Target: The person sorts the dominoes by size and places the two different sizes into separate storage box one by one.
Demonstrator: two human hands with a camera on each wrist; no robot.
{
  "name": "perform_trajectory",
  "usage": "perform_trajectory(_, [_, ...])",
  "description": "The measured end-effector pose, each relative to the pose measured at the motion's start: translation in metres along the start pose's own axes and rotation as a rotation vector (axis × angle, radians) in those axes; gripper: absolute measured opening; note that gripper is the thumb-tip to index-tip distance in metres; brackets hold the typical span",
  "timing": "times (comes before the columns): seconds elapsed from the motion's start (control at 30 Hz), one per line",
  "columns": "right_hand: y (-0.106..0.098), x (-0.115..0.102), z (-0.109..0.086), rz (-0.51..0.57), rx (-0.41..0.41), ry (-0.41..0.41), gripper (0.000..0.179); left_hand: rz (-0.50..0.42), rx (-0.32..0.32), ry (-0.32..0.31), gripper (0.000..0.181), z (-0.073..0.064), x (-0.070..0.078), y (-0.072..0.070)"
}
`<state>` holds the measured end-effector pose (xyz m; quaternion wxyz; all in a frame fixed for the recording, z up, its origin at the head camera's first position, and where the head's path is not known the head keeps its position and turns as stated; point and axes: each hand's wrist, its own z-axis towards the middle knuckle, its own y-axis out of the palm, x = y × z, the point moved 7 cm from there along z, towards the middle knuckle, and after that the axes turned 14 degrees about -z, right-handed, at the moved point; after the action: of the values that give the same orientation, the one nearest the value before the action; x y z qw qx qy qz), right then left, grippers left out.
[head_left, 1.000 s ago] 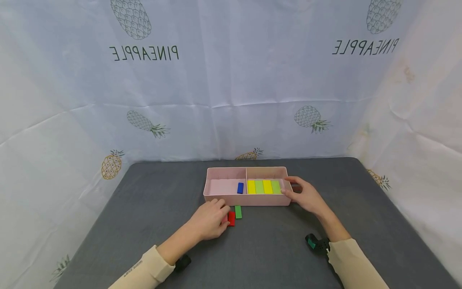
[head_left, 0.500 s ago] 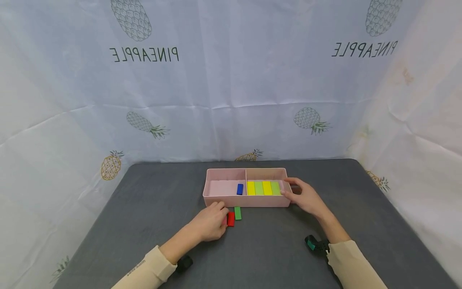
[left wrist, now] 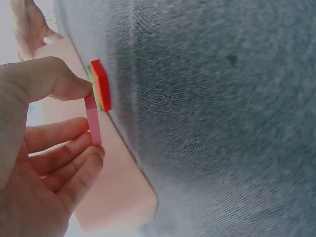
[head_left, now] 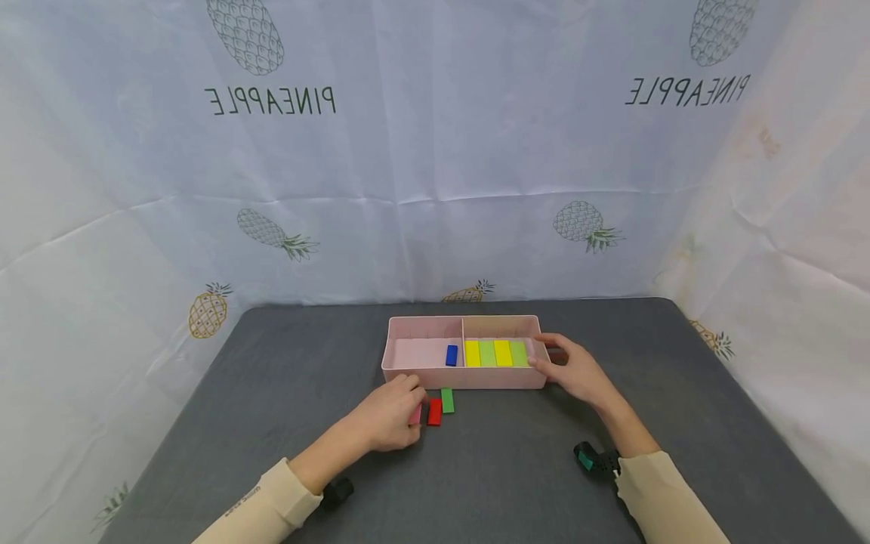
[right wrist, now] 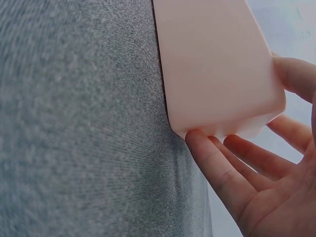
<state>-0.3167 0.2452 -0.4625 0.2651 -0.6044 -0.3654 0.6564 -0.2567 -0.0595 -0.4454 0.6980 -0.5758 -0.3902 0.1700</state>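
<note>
My left hand [head_left: 390,414] pinches a flat pink block [left wrist: 93,121] between thumb and fingertips, just in front of the box. A red block [head_left: 435,412] and a green block [head_left: 447,400] lie on the table to the right of that hand. Behind them stands a two-part pink box [head_left: 408,378]. At its right end my right hand [head_left: 574,368] holds the wall, thumb at the rim and fingers against the outside in the right wrist view. In the right compartment, yellow blocks [head_left: 503,353] and light green blocks [head_left: 519,353] alternate in a row. A blue block [head_left: 451,355] lies in the left compartment, near the divider.
The dark grey tabletop [head_left: 516,468] extends around the box on all sides. A white cloth with pineapple prints [head_left: 435,151] hangs behind the table and at both sides. Black straps with devices [head_left: 598,459] sit at both wrists.
My left hand has shifted slightly left with the pink block, opening a gap between it and the red block. The right hand stays at the box's end.
</note>
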Motion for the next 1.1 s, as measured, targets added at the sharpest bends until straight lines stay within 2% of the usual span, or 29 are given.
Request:
perform_trajectory(0.37, [-0.001,0.0,-0.002,0.009,0.001,-0.014,0.072,-0.012,0.033,0.001,0.041,0.004,0.013,-0.02])
perform_trajectory(0.8, [0.0,-0.002,0.0,0.023,0.004,-0.038,0.072,-0.069,0.137,0.032,0.038,0.012,0.016,-0.059])
perform_trajectory(1.1, [0.0,-0.002,0.0,0.019,0.0,-0.03,0.069,-0.145,0.158,-0.06,0.043,0.03,0.002,-0.07])
